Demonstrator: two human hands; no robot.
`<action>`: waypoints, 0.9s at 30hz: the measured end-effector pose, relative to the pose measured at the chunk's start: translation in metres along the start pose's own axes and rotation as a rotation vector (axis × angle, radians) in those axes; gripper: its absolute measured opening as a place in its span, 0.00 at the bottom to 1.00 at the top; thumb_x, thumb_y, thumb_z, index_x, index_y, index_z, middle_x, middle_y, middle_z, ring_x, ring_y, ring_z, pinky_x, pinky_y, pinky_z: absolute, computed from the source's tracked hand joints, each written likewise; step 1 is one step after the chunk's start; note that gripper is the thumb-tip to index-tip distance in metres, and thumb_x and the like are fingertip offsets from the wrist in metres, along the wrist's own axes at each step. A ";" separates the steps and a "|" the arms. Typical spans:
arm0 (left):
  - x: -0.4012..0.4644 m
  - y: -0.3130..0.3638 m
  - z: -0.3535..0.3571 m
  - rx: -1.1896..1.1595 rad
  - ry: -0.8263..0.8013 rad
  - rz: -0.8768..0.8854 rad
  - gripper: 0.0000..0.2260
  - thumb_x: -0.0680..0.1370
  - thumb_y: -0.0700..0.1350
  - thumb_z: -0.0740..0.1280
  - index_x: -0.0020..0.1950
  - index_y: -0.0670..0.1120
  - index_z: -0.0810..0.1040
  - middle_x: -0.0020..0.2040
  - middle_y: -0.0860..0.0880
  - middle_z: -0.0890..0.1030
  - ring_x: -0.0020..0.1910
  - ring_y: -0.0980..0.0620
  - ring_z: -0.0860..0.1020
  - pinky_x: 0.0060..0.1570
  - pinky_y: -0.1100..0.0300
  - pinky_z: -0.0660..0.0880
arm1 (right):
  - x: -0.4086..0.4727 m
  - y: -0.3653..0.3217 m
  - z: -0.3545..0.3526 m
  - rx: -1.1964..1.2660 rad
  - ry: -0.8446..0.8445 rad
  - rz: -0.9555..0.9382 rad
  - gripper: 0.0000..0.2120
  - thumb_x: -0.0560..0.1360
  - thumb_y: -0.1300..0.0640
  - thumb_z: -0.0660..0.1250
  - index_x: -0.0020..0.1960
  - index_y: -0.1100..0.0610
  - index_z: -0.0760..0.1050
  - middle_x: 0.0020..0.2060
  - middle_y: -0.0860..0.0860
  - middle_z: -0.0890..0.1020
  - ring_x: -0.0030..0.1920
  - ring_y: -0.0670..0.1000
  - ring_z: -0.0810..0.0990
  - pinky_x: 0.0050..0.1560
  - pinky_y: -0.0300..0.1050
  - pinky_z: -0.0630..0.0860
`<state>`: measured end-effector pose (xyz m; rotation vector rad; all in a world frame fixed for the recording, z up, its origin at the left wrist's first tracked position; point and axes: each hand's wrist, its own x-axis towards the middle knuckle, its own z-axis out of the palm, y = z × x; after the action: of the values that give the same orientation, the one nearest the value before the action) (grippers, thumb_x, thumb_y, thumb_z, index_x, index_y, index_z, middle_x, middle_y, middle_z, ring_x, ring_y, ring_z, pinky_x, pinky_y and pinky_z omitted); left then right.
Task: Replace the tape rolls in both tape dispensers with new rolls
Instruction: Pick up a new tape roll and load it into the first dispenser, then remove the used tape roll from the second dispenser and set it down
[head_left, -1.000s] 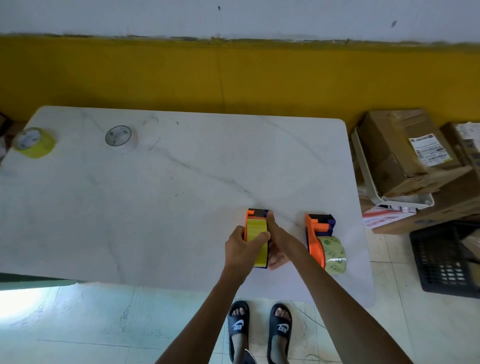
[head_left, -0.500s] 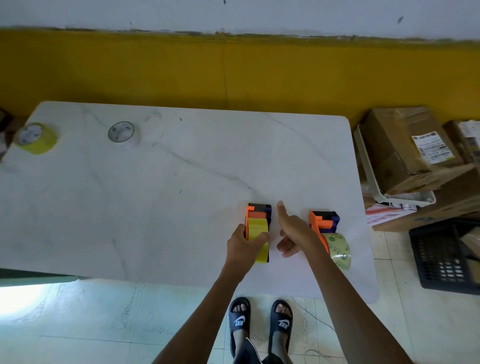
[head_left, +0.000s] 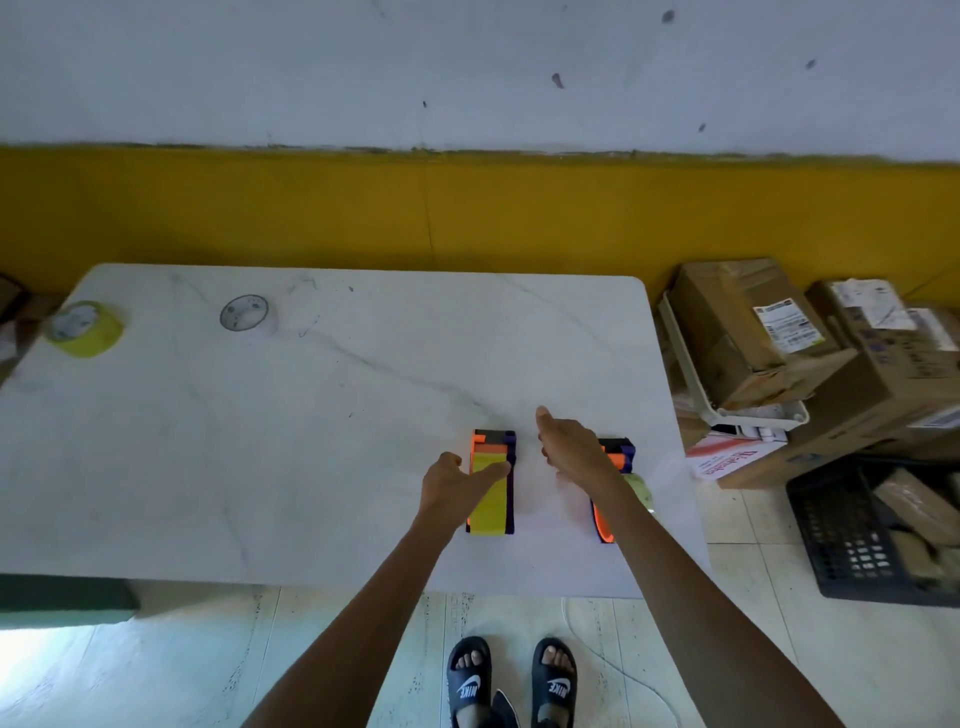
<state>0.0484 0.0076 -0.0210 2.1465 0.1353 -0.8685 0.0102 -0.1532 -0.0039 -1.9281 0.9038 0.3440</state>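
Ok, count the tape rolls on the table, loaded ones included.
4. A yellow roll at the far left corner, a white roll beside it, one in the left dispenser, one in the right dispenser, partly hidden by the arm.

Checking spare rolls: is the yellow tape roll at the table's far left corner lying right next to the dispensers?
No. The yellow tape roll lies far across the table from both dispensers.

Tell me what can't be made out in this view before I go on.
- Right dispenser: the right hand and forearm cover much of it, head view.
- Left dispenser: the left hand hides its left side; grip unclear.
- Yellow roll and clear roll: too far to judge fullness.
- Box labels: too small to read.
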 end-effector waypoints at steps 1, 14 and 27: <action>-0.003 0.007 -0.005 -0.004 0.000 0.022 0.36 0.72 0.61 0.71 0.72 0.42 0.67 0.68 0.44 0.73 0.64 0.46 0.73 0.53 0.57 0.70 | -0.004 -0.004 -0.004 -0.021 0.003 -0.015 0.29 0.81 0.41 0.45 0.32 0.58 0.67 0.33 0.55 0.74 0.42 0.57 0.74 0.49 0.49 0.70; -0.050 0.119 -0.052 -0.127 0.061 0.309 0.08 0.79 0.48 0.61 0.47 0.43 0.72 0.44 0.48 0.75 0.47 0.49 0.73 0.50 0.56 0.69 | -0.051 -0.061 -0.072 0.020 0.092 -0.160 0.29 0.81 0.43 0.48 0.59 0.65 0.75 0.57 0.62 0.79 0.55 0.59 0.77 0.65 0.59 0.72; -0.043 0.117 0.039 -0.213 -0.088 0.184 0.07 0.70 0.44 0.62 0.33 0.47 0.67 0.32 0.48 0.71 0.31 0.50 0.67 0.33 0.60 0.62 | -0.039 0.033 -0.102 0.229 0.190 0.036 0.24 0.78 0.38 0.48 0.44 0.54 0.73 0.43 0.53 0.74 0.44 0.54 0.74 0.56 0.50 0.72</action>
<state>0.0375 -0.0908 0.0637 1.8867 -0.0145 -0.8017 -0.0531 -0.2319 0.0492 -1.7550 1.0554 0.0735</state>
